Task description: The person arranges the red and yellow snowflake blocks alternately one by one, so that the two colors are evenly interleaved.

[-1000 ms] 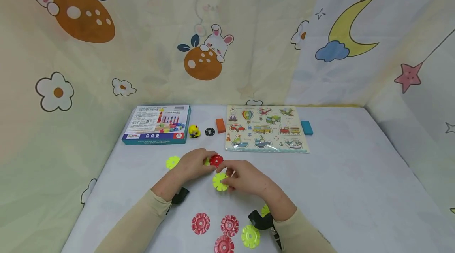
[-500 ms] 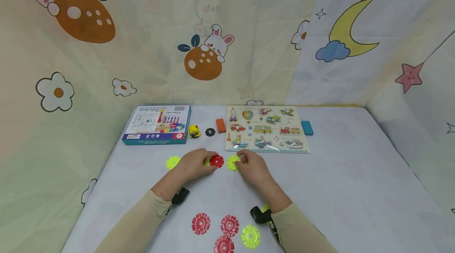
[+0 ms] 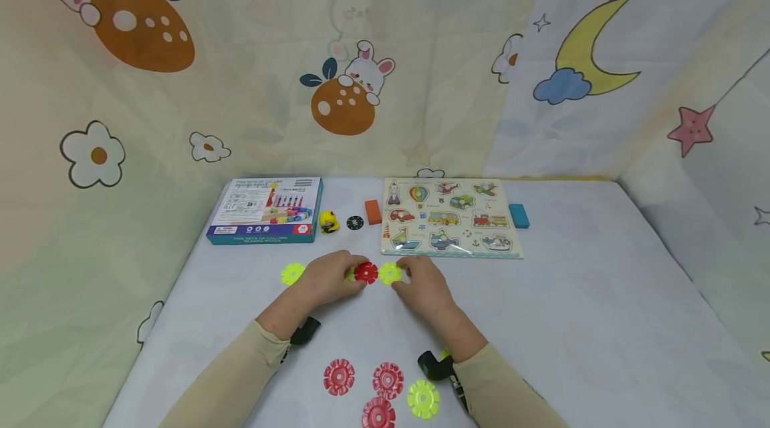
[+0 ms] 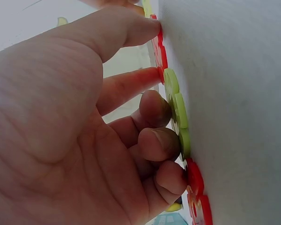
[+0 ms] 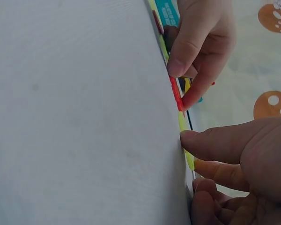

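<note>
My left hand (image 3: 327, 277) pinches a red flower-shaped slotted disc (image 3: 366, 273) between thumb and index finger, down at the white tabletop. Its other fingers rest on a yellow-green disc (image 4: 180, 110) in the left wrist view, with a second red disc (image 4: 200, 199) past them. With thumb and index finger, my right hand (image 3: 426, 286) holds another yellow-green disc (image 3: 390, 273) at its edges. That disc's left rim meets the red disc's right side, in a row. At the row's left end, beyond my left wrist, lies a yellow-green disc (image 3: 292, 274).
Nearer me lie red discs (image 3: 339, 377) and a yellow-green disc (image 3: 424, 400); another is partly hidden under my right wrist. Along the back are a boxed set (image 3: 265, 210), a yellow duck (image 3: 329, 221), a black round piece (image 3: 355, 223), an orange block (image 3: 373, 212), a picture puzzle (image 3: 452, 217) and a blue block (image 3: 519, 216).
My right hand has brought its yellow-green disc up from nearer me, then left against the red disc. The left hand has stayed in place.
</note>
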Demonstrator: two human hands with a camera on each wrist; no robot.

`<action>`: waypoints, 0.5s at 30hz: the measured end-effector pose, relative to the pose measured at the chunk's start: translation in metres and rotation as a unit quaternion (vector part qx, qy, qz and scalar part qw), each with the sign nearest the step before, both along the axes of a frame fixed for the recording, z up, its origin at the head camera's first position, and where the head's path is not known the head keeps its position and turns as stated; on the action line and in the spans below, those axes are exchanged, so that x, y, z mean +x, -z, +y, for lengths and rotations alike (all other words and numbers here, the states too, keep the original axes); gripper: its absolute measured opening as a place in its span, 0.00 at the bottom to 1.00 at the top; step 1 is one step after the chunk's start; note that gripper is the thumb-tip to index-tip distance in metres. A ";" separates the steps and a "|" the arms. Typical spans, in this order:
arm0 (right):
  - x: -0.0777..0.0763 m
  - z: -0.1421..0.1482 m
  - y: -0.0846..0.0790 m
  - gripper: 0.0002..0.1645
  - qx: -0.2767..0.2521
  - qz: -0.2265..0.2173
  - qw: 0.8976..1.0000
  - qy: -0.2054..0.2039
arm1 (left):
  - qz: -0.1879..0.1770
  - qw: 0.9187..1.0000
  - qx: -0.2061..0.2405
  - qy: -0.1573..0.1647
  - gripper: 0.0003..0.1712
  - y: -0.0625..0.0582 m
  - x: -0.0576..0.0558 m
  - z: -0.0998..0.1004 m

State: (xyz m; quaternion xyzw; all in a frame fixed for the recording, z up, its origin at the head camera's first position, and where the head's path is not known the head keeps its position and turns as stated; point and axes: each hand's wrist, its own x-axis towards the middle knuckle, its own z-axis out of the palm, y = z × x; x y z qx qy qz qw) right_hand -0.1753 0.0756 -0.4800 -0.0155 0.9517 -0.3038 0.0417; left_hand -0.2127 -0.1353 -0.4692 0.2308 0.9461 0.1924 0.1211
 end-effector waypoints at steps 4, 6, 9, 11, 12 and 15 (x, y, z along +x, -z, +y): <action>0.000 0.000 -0.001 0.26 0.007 -0.003 1.000 0.006 | -0.002 1.000 -0.001 -0.003 0.32 -0.002 0.000 0.002; 0.000 0.000 -0.002 0.26 0.009 -0.004 1.000 0.005 | -0.003 1.000 -0.003 -0.005 0.33 -0.003 0.000 0.006; -0.001 0.001 -0.002 0.26 0.008 -0.003 1.000 0.003 | -0.013 1.000 -0.001 -0.012 0.33 -0.006 0.000 0.015; -0.001 0.001 -0.001 0.26 0.006 -0.002 1.000 0.004 | -0.020 1.000 0.001 -0.005 0.32 -0.008 -0.001 0.024; -0.001 0.001 -0.001 0.26 0.005 0.000 1.000 0.004 | -0.021 1.000 0.000 0.000 0.32 -0.008 -0.001 0.028; -0.001 0.001 0.001 0.25 -0.001 0.004 1.000 -0.001 | -0.018 1.000 -0.011 0.022 0.31 -0.009 -0.002 0.037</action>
